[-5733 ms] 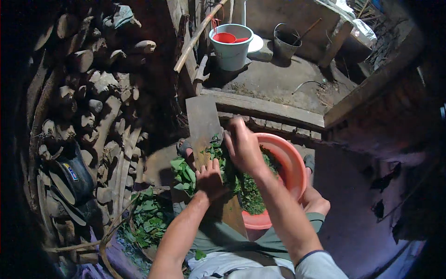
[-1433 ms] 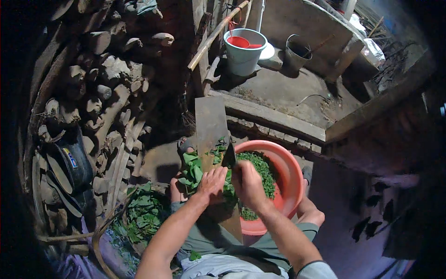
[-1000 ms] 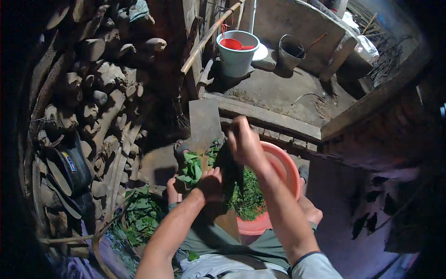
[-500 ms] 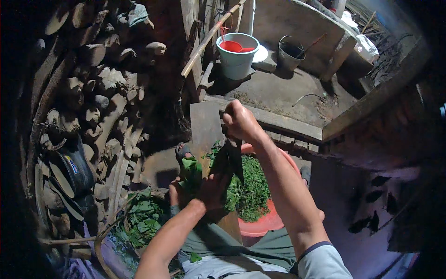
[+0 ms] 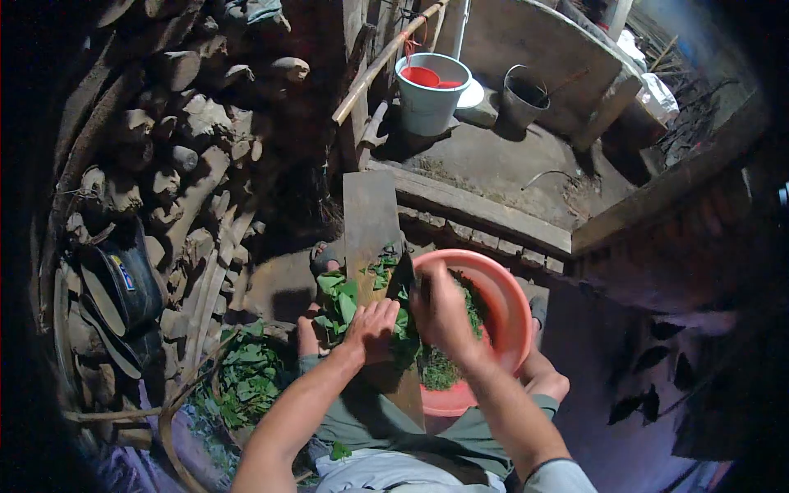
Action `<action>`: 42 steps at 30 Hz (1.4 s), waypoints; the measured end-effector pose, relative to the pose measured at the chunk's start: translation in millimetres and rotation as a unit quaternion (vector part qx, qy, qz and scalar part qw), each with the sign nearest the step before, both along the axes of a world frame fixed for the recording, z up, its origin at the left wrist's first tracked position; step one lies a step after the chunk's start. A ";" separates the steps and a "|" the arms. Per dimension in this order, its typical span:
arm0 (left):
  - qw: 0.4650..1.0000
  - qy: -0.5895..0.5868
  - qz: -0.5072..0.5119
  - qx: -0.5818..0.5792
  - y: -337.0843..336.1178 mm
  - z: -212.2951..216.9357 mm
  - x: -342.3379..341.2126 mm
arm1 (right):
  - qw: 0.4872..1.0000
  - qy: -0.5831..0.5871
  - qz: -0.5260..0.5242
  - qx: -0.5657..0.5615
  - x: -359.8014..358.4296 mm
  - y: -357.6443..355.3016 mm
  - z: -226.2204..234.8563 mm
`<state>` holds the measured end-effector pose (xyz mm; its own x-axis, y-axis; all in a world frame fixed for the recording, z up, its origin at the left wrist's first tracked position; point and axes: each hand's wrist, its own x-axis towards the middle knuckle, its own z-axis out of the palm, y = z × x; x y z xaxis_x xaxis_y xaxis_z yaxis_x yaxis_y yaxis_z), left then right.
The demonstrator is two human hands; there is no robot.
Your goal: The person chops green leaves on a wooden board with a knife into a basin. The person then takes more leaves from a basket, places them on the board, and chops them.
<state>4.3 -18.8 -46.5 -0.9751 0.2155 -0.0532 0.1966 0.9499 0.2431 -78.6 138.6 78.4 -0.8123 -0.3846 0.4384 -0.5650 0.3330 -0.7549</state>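
My left hand (image 5: 374,330) presses a bunch of leafy greens (image 5: 339,302) against a long wooden board (image 5: 368,205), its fingers closed over the stems and leaves. Close beside it, my right hand (image 5: 441,312) is shut on a knife (image 5: 404,275) whose dark blade points away along the board's right edge; the handle is hidden in the fist. Cut bits of green lie on the board beyond my left hand. Under my right forearm is a pink-red basin (image 5: 516,316), partly filled with finely chopped greens (image 5: 440,371).
A heap of whole leaves (image 5: 246,378) lies left of my leg, by a bent wooden stick (image 5: 168,427). Stacked firewood (image 5: 189,156) and dark boots (image 5: 131,287) fill the left side. Past a wooden sill (image 5: 485,209) stand a pale bucket (image 5: 431,111) and a dark pail (image 5: 523,103).
My right hand has come down and nearer with the knife, from raised above the board to beside my left hand. The view has shifted slightly, and more of the basin shows.
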 end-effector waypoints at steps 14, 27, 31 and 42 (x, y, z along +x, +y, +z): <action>0.997 -0.048 0.053 -0.021 17.0 12.5 -25.9 | 0.998 -0.033 -0.050 0.000 7.2 0.3 -3.5; 0.999 0.016 -0.042 -0.008 30.4 33.1 -15.2 | 0.995 -0.028 0.009 0.098 -148.0 -25.4 26.1; 0.993 -0.102 -0.016 -0.052 20.8 35.3 -32.9 | 0.985 -0.149 0.012 0.085 -117.3 -29.6 36.4; 0.997 -0.021 0.044 0.052 21.4 15.7 -14.1 | 0.999 0.041 0.007 -0.003 -14.3 9.8 -10.3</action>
